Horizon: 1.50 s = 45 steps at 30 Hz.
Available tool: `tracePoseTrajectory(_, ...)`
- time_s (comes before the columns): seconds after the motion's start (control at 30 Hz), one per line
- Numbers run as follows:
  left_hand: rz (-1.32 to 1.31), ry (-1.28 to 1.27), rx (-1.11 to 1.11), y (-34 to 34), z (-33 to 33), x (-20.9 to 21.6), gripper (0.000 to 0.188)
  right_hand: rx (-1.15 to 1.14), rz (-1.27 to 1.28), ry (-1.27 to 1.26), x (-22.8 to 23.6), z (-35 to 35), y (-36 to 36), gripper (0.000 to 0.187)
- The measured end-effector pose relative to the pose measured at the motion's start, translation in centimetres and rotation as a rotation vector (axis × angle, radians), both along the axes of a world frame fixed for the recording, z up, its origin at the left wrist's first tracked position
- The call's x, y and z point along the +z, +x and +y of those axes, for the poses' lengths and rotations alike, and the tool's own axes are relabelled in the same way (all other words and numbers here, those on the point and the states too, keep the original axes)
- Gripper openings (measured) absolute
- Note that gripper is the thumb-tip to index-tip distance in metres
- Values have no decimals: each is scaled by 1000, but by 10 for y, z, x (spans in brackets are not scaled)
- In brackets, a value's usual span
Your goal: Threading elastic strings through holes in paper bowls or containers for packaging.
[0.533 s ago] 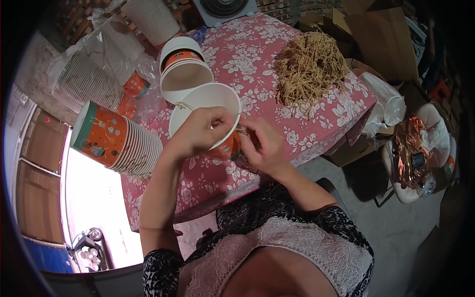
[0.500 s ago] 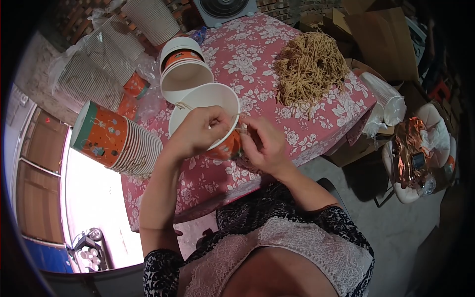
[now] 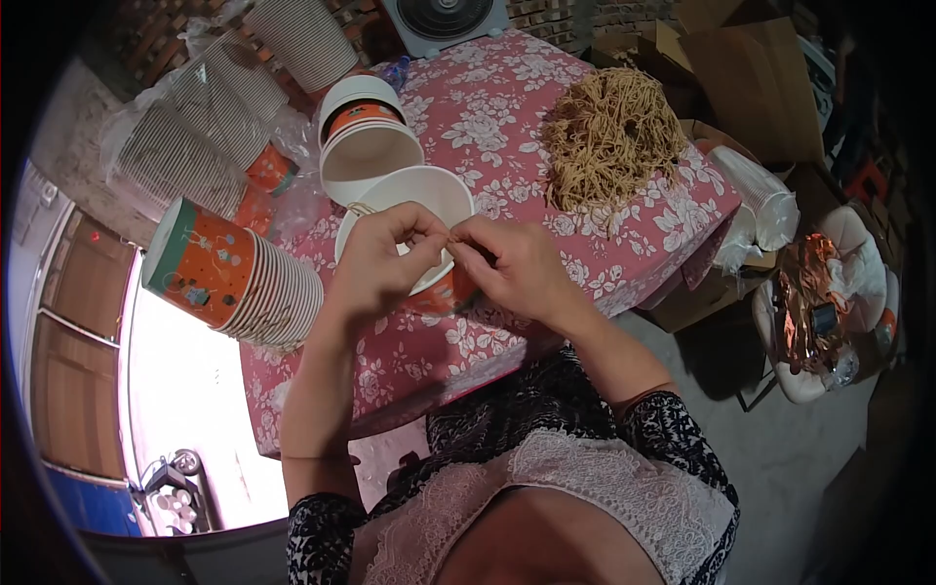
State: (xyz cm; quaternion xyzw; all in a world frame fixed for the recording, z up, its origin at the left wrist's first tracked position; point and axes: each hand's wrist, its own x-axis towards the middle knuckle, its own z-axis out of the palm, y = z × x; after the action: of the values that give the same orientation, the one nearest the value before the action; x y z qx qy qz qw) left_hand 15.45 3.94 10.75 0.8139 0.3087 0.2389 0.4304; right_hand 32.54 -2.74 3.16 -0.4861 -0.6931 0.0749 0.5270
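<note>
A paper bucket, white inside and orange outside, leans toward me on the table. Over its opening my left hand is closed in a pinch, with a loop of tan cord showing behind its knuckles. My right hand is also pinched, just outside the near right rim. The fingertips of both hands meet at the rim on a thin bit of cord, mostly hidden by the fingers. A tangled heap of tan cords lies at the far right of the table.
Nested orange-and-green buckets lie at the left table edge, with more white-lined buckets behind mine. Plastic-wrapped bucket stacks stand far left. A burner sits at the back. Cardboard boxes and a loaded chair are right.
My right hand has moved up and left to meet my left fingertips at the rim. The stretch of cord seen between the hands is now mostly covered.
</note>
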Motion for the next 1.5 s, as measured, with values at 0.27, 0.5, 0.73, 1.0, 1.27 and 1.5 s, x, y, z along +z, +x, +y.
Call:
tracePoseTrajectory(0.27, -48, -162, -8, 6, -8, -1, 25, 157, 503, -29, -14, 3, -4, 9)
tracePoseTrajectory(0.5, -60, -375, -102, 7, 11, -4, 24, 89, 542, 109, -17, 3, -10, 9)
tracePoseTrajectory(0.73, -54, -571, -82, 14, 12, -9, 13, 208, 568, 67, -18, -1, -8, 12)
tracePoseTrajectory(1.0, -89, -556, -49, 11, 15, -16, 14, 47, 148, 249, 11, -2, 33, 25)
tracePoseTrajectory(1.27, -29, -571, -29, 12, 17, -20, 14, 93, 131, 309, 23, 3, 32, 25)
tracePoseTrajectory(1.5, -4, -561, -76, 11, 16, -17, 13, 215, 319, 275, 28, 11, 29, 23)
